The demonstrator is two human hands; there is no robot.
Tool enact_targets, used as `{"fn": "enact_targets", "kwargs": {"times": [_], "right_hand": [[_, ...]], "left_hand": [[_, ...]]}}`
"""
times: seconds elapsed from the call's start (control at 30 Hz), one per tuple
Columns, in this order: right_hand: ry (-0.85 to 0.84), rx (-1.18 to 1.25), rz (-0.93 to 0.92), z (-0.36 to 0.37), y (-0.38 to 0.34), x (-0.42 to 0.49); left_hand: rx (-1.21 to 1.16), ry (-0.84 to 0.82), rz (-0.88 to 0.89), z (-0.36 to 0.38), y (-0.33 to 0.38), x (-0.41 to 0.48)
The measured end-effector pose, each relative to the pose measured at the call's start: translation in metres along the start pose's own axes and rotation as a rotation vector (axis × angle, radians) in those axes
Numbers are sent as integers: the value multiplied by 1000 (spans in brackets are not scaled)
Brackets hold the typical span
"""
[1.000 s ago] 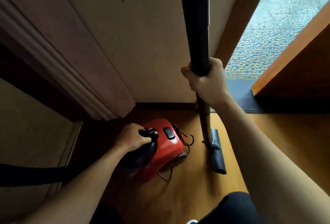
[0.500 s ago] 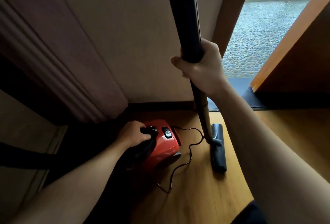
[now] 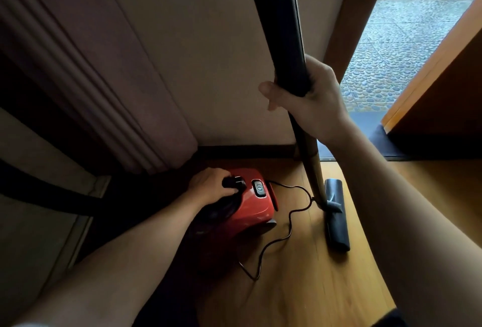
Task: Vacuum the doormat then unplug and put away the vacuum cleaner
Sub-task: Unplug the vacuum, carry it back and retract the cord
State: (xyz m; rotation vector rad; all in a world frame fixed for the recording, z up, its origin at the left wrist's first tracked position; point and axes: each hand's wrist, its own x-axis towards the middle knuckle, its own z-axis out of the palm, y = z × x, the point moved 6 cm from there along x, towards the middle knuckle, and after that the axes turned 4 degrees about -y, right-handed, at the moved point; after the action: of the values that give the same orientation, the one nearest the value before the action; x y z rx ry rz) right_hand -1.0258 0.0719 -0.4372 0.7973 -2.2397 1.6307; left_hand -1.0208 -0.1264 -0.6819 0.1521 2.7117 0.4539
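Note:
The red vacuum cleaner [image 3: 254, 208] sits on the wooden floor in the corner below the wall. My left hand [image 3: 211, 187] grips its black carry handle, with the black plug [image 3: 234, 183] pinned against the top. My right hand [image 3: 311, 103] holds the black wand [image 3: 285, 39] upright; the black floor nozzle [image 3: 336, 218] rests flat on the floor to the right of the cleaner. The thin black power cord [image 3: 283, 230] lies in loose loops on the floor in front of the body. The black hose [image 3: 44, 193] runs off to the left. A dark doormat [image 3: 375, 138] lies at the doorway.
A beige wall [image 3: 195, 52] and a moulded door frame [image 3: 86, 86] stand behind the cleaner. At right an open wooden door [image 3: 440, 78] leads to a pebble-tiled floor [image 3: 391, 47] outside. Wooden floor [image 3: 300, 287] stretches toward me.
The cleaner has been set lower into the corner and the cord has spilled out into looser loops. My right hand and the wand rose in view and shifted slightly right.

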Motion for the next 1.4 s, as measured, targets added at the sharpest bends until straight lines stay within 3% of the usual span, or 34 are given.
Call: {"fn": "enact_targets", "kwargs": {"times": [0.1,0.17,0.3,0.4,0.47,0.5,0.57,0.63,0.73,0.9,1.03,1.13,1.4], "right_hand": [[-34,38,12,10,2,-2],[-41,20,21,16,1,-1],[-5,3,33,18,2,3],[28,0,42,19,6,6],[35,8,48,20,10,6],[35,7,47,20,11,6],[31,0,37,20,10,5],[12,1,19,21,8,4],[9,2,30,22,9,4],[2,-22,54,26,11,2],[-19,-48,34,29,6,2],[-21,-60,43,31,5,2],[-33,-67,55,35,8,2]], "left_hand": [[57,5,-45,0,-1,-7],[58,138,-97,-6,-3,-23],[-391,591,-225,-5,-8,-75],[-751,651,-419,23,-7,-93],[-865,656,-493,38,-1,-96],[-817,700,-489,38,2,-97],[-486,779,-403,26,9,-94],[-171,678,-317,17,12,-79],[-114,411,-251,16,0,-57],[-102,411,-139,-1,-2,-45],[-146,253,-15,-4,0,-36],[-160,196,-17,0,-3,-32],[-200,287,48,3,-1,-29]]}}
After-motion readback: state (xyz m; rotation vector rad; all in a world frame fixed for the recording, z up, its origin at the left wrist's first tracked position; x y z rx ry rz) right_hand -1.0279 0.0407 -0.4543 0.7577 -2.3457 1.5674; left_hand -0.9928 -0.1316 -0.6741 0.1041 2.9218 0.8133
